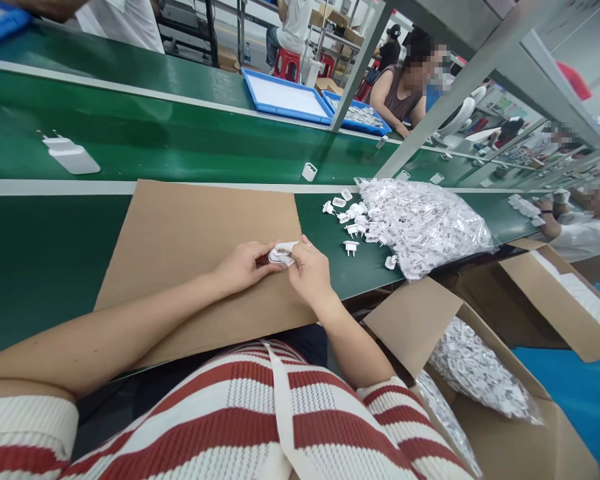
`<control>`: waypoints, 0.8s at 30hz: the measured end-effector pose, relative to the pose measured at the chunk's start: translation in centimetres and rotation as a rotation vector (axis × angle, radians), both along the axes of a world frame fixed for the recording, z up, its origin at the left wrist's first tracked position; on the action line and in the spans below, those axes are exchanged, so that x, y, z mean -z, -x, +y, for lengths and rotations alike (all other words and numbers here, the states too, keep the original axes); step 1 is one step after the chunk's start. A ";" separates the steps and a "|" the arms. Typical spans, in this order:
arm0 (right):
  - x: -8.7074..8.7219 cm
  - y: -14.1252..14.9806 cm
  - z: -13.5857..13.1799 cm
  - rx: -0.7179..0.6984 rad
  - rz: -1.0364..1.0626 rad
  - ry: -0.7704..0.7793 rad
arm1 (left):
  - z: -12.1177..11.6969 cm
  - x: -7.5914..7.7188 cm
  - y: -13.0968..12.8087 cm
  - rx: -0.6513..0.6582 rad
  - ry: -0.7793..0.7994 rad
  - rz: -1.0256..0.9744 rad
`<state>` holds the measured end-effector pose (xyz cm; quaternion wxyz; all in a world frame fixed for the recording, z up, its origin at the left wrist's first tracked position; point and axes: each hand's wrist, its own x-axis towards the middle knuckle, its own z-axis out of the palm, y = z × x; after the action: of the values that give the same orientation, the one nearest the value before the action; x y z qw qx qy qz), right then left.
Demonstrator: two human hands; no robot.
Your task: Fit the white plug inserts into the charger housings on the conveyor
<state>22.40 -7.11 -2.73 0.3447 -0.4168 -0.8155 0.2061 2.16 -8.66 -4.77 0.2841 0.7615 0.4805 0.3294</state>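
Between my two hands is a small white charger housing (279,257), held above a flat cardboard sheet (200,227). My left hand (245,268) pinches its left side with thumb and fingers. My right hand (311,272) closes on it from the right, and white coverings show on some of its fingertips. Those fingers hide part of the housing. To the right of the sheet, several loose white plug pieces with pins (351,247) lie on the green bench. They spill from a clear plastic bag (430,223) full of similar pieces.
A green conveyor (180,143) runs behind the bench, carrying a white charger (73,155) and a white housing (309,172). Blue trays (287,97) stand beyond it. Metal posts rise at right. An open carton (505,400) with bagged parts stands below right. Co-workers sit across and to the right.
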 end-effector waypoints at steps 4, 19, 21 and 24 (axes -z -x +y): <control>0.0 -0.3 0.2 -0.030 0.023 0.051 | -0.1 0.1 0.1 -0.009 -0.009 0.009; 0.2 -0.2 0.2 -0.022 -0.110 -0.126 | -0.2 0.0 0.1 0.004 -0.047 0.013; 0.2 -0.1 0.3 -0.027 -0.114 -0.117 | -0.1 0.0 0.1 0.007 -0.050 0.024; 0.1 0.0 0.4 -0.031 -0.117 -0.107 | 0.0 0.2 0.2 0.019 -0.085 0.093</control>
<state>22.44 -6.68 -2.81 0.3148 -0.3964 -0.8505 0.1430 1.96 -8.68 -4.96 0.2321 0.7917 0.4717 0.3112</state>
